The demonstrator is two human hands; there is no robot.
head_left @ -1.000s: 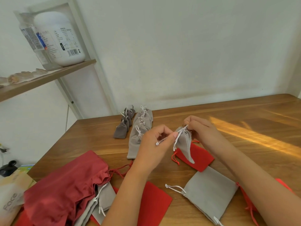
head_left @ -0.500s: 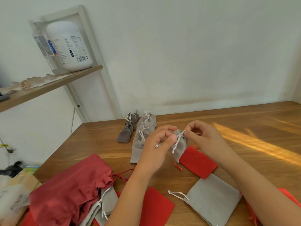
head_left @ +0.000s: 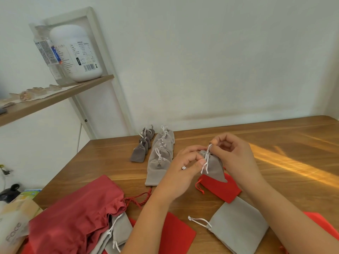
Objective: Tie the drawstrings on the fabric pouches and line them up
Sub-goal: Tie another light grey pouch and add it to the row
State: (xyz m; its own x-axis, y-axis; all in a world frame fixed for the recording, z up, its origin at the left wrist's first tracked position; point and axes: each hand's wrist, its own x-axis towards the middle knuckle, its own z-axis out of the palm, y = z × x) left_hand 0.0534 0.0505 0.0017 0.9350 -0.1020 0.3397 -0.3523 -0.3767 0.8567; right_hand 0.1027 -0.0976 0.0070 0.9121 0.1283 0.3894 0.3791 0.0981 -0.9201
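Note:
A small grey pouch [head_left: 214, 168] hangs above the wooden table [head_left: 275, 180], its neck gathered. My right hand [head_left: 233, 154] pinches the white drawstring [head_left: 207, 160] at the top of the neck. My left hand [head_left: 181, 169] pinches the cord's other strand beside the pouch, with a knotted end poking out by its fingers. Behind them lie two rows of tied pouches: light grey ones [head_left: 159, 158] and smaller dark grey ones [head_left: 141, 149]. A red pouch [head_left: 222, 189] lies under the held pouch, and an untied light grey pouch [head_left: 238, 230] lies nearer me.
A large dark-red drawstring bag [head_left: 77, 213] with grey pouches [head_left: 117, 233] spilling from it lies at the front left, beside another red pouch [head_left: 176, 235]. A shelf [head_left: 55, 99] with a white jar [head_left: 78, 54] hangs at the left. The wall runs along the table's far edge.
The held pouch's neck has been drawn tighter. My hands have come closer together, the right one lifting the cord above the neck. The view has tilted up a little.

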